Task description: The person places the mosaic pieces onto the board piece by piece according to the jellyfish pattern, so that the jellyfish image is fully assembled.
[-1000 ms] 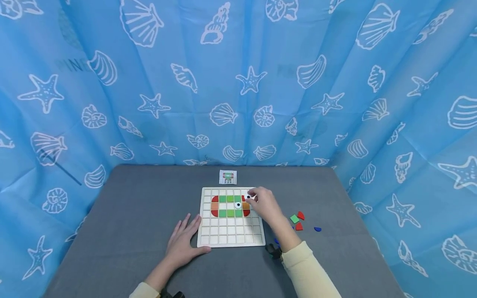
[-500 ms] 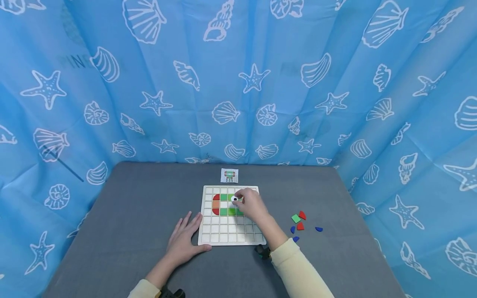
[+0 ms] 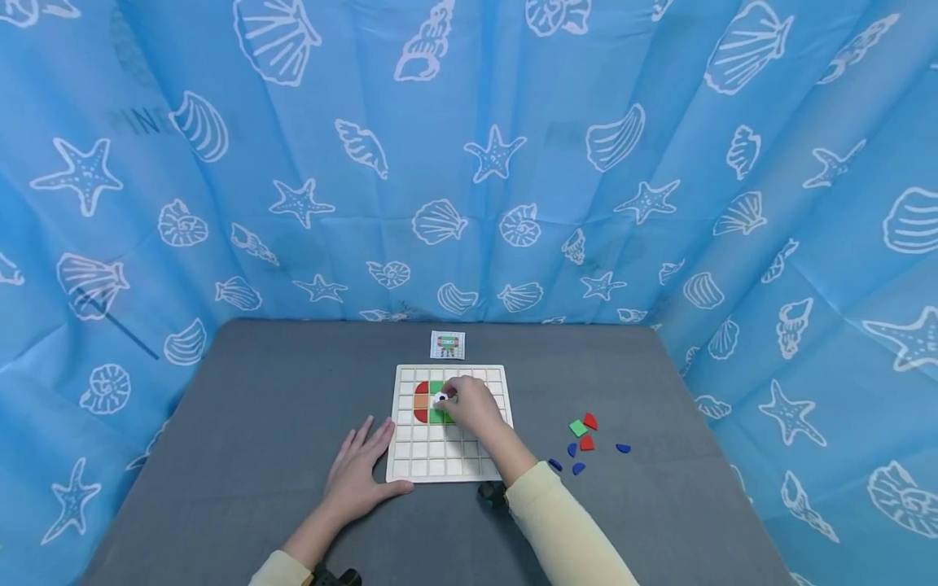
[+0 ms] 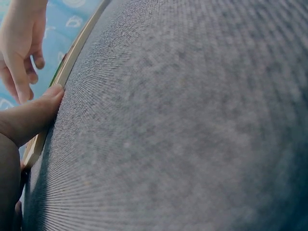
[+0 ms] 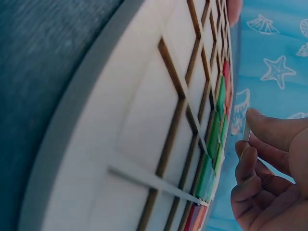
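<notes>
A pale gridded board [image 3: 421, 449] lies on the grey table, with red, orange and green tiles [image 3: 436, 416] set in its upper cells. Between thumb and fingertips my right hand [image 3: 475, 408] pinches a round white eye tile [image 3: 440, 399] with a black dot, over the left part of the tile pattern. The right wrist view shows that tile edge-on as a thin piece [image 5: 247, 132], apart from the board. My left hand [image 3: 357, 478] rests at the board's lower left corner, fingers spread, thumb against its near edge. The right hand hides the pattern's right part.
Behind the board lies a small picture card [image 3: 448, 345]. To the right are loose pieces: a green square [image 3: 578, 428], red quarter-rounds [image 3: 588, 443] and several blue half-rounds [image 3: 624, 448]. A blue shell-print curtain [image 3: 469, 244] hangs behind the table.
My right hand has moved left across the board with the eye tile, from the pattern's upper right to its left part. The left hand has stayed at the board's corner.
</notes>
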The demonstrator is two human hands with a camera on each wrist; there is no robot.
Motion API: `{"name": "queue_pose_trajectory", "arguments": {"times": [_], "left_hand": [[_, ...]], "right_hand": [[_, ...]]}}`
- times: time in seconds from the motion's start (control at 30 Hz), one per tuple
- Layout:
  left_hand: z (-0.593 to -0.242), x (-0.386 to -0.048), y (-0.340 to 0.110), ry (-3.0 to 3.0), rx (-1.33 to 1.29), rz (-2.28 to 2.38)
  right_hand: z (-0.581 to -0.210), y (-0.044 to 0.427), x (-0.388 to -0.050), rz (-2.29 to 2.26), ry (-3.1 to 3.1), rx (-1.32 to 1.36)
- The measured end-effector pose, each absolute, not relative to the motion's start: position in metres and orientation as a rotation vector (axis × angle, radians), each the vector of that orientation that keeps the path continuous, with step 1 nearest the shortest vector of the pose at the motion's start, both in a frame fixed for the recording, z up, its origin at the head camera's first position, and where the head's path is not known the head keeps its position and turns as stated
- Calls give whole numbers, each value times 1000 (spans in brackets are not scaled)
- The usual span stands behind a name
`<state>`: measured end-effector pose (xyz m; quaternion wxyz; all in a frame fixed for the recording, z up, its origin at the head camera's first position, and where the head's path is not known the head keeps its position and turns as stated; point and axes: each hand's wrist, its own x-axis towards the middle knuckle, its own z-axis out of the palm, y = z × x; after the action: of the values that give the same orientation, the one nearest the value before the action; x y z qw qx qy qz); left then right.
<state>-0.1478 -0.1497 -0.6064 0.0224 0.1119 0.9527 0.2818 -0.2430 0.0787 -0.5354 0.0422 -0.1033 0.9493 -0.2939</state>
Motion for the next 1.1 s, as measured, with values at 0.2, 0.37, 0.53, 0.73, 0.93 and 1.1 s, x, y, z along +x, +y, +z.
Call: {"name": "queue_pose_trajectory", "arguments": {"times": [0.2, 0.37, 0.53, 0.73, 0.93, 1.1], "left_hand": [[-605, -148, -150, 2939, 349, 843], [-605, -147, -148, 2950, 352, 841], [-607, -146, -149, 2983, 359, 884], [-605, -149, -150, 2950, 322, 874], [-603, -148, -149, 2938, 342, 869], [-604, -147, -149, 2937, 315, 861]], "right_hand": [[-542, 72, -246, -858, 2923, -259], [-543, 68, -246, -858, 2910, -244], [-545, 63, -246, -888, 2878, -209], [-549, 63, -252, -959, 2878, -201], [-551, 65, -251, -1004, 2871, -213], [-546, 71, -247, -1018, 2897, -283]]}}
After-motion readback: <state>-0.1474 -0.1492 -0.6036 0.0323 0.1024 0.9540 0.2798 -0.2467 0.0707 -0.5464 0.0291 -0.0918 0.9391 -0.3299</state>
